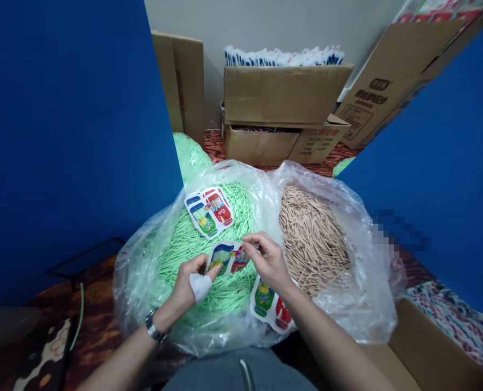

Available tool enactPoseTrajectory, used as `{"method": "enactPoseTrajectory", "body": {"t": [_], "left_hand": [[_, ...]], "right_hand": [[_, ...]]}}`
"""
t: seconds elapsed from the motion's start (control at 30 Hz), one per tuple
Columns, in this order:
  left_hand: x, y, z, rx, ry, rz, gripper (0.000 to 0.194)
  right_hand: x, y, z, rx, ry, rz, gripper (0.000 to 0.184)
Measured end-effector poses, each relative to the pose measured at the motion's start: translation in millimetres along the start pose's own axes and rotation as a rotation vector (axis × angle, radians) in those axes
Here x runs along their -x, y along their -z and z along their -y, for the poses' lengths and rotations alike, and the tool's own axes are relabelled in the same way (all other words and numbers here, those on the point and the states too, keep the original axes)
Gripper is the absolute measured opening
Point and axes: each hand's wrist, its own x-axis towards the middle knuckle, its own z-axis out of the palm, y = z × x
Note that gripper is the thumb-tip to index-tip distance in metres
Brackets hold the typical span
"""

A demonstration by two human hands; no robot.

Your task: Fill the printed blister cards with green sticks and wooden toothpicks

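Both hands meet over the clear plastic bag of green sticks [192, 244], working one printed pouch [227, 257] that lies on top of the heap. The left hand [192, 279], with a white bandage around the thumb and a wristwatch [155, 329] on the wrist, pinches the pouch's left end between thumb and forefinger. The right hand [269, 260] has its fingers pressed together at the pouch's right edge; something thin may be pinched there, though it is too small to tell. To do this well, I would judge that the left hand should keep the pouch flat and steady so that its edge stays presented to the right fingers, with the grip near the corner and not over the print. Two more printed pouches lie nearby: a pair of pouches [209, 212] farther back on the green heap, and another pouch [270, 305] under the right wrist at the bag's near rim. Just right of the green bag, touching it, sits a bag of tan sticks [312, 241]. Cardboard boxes [284, 117] stand behind, the upper one filled with white packets [284, 56].
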Motion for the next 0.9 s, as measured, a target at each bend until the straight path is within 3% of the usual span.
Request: {"method": "enactPoseTrajectory", "body": {"t": [0.07, 0.13, 0.2, 0.3, 0.43, 0.53, 0.63, 0.7, 0.8, 0.9], "left_hand": [[-2, -1.1, -5, 0.052, 0.004, 0.021, 0.015], [-4, -2.3, -10, 0.182, 0.025, 0.098, 0.034], [-7, -3.2, -14, 0.273, 0.081, 0.132, 0.041], [-11, -4.1, -15, 0.297, 0.152, 0.133, 0.034], [-16, -6.5, -13, 0.27, 0.082, 0.177, 0.035], [-27, -7.2, -13, 0.272, 0.083, 0.194, 0.033], [-53, -2.7, -11, 0.292, 0.085, 0.018, 0.038], [-78, 4.3, -8, 0.21, 0.064, -0.17, 0.041], [-111, 18.7, 2, 0.088, 0.059, -0.297, 0.041], [-126, 30.7, 11, -0.059, 0.06, -0.355, 0.039]], "right_hand": [[1, -1, 0, 0.028, 0.017, -0.015, 0.015], [2, -2, 0, 0.055, 0.048, 0.011, 0.015], [3, -4, 1, 0.084, 0.091, 0.037, 0.015], [2, -5, 3, 0.092, 0.104, 0.009, 0.013], [-3, -7, 2, 0.048, 0.029, -0.014, 0.013], [-8, -6, -2, 0.121, 0.018, -0.036, 0.026], [-10, 1, -9, 0.244, 0.053, -0.158, 0.045], [-7, 11, -14, 0.307, 0.061, -0.174, 0.044], [6, 32, -24, 0.424, 0.058, -0.06, 0.035], [29, 59, -35, 0.605, 0.03, 0.119, 0.03]]}}
